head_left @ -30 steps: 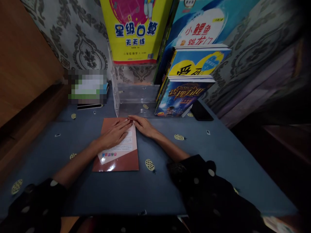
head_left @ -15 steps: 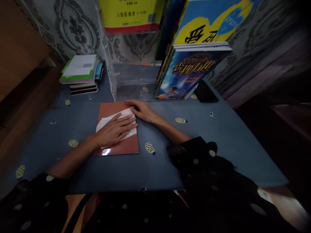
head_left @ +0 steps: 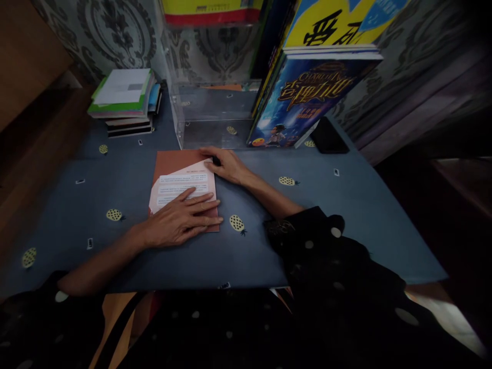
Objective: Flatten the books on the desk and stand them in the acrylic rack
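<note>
A thin reddish-brown booklet (head_left: pixel 169 161) lies on the desk, with a pale pink sheet or flap (head_left: pixel 156 189) set at a slant across it. Small print in several white boxes shows on the pale panel; whether it is loose or joined to the booklet, I cannot tell. My left hand (head_left: pixel 180 219) rests flat, palm down, over the lower part of both, fingers spread and hiding the bottom of the panel. At the upper right corner, my right hand (head_left: pixel 226 166) touches the booklet's edge, index finger stretched along the top and thumb on the panel's corner.
A clear acrylic book stand (head_left: pixel 215 134) stands behind the booklet, holding upright books (head_left: pixel 307 100). To its right lies a black phone (head_left: pixel 329 136). Stacked books (head_left: pixel 126 102) sit at the back left. A blue pineapple-print cloth (head_left: pixel 246 261) covers the desk.
My left hand has slid down towards the booklet's lower edge, uncovering the printed boxes. My right hand stays at the corner. The whole view has tipped slightly downward.
</note>
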{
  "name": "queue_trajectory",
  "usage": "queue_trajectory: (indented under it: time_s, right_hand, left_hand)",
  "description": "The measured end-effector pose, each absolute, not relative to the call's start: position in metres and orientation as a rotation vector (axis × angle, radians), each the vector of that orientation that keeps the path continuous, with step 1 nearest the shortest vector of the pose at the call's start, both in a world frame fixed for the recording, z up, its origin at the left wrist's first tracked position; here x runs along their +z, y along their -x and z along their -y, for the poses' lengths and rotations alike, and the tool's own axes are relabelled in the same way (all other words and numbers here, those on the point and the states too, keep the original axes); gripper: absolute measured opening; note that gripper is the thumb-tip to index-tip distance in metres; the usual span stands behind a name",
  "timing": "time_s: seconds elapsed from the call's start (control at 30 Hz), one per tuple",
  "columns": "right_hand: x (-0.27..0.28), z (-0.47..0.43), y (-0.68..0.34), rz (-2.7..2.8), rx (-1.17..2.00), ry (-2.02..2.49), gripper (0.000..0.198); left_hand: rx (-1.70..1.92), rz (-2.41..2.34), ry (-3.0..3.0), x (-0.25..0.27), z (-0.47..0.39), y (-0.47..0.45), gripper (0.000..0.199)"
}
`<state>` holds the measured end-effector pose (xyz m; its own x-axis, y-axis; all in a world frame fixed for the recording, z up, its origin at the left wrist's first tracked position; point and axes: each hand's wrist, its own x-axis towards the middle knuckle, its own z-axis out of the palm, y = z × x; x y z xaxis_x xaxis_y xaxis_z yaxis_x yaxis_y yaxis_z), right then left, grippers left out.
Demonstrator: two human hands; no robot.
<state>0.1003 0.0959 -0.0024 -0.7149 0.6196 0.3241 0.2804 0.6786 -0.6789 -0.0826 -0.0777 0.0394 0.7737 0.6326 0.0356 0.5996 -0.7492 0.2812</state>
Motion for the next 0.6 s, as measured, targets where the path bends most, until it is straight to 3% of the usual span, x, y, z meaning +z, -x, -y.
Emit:
queue_trajectory:
  time_s: [0.37, 0.6]
  right_hand:
    - [0.002, -0.088, -0.101, 2.429, 0.678, 0.79, 0.046]
    - [0.003, -0.079, -0.098, 2.54, 0.497, 0.788, 0.041]
  left_hand:
    - [0.261, -0.95, -2.722, 0.041, 0.083, 0.079, 0.036]
    - [0.566, -1.162, -2.597, 0.028, 0.066, 0.105, 0.036]
